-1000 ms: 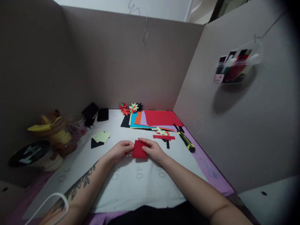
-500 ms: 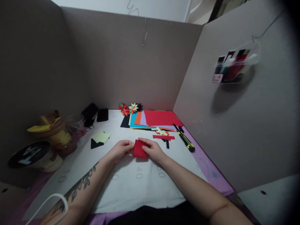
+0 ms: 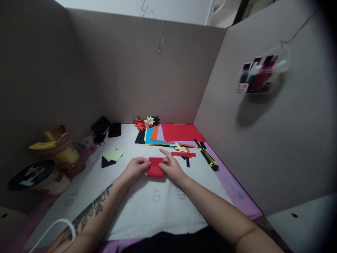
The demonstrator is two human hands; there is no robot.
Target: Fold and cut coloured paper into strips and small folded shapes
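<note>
A small red paper (image 3: pixel 155 168), bent over on itself, is held between both hands above the white cloth. My left hand (image 3: pixel 137 168) pinches its left edge between thumb and fingers. On the right side, my right hand (image 3: pixel 171 167) grips the paper with the thumb in front, its index finger stretched up and away. Beyond the hands lie a red strip (image 3: pixel 183 154), cream scraps (image 3: pixel 180 147) and a black strip (image 3: pixel 187 162). Green paper (image 3: pixel 113 155) rests over black paper (image 3: pixel 107 162) to the left.
Coloured sheets (image 3: pixel 181 133) and folded paper stars (image 3: pixel 149 121) lie at the back. A yellow-black cutter (image 3: pixel 209 160) is on the right. Pots (image 3: pixel 64 151), a round container (image 3: pixel 39 175) and a black phone (image 3: pixel 114 130) stand or lie left. A clear pouch (image 3: pixel 259 74) hangs on the right wall.
The red paper has turned to sit squarer and now shows a curved bend. My right index finger has lifted off its top edge and points upward.
</note>
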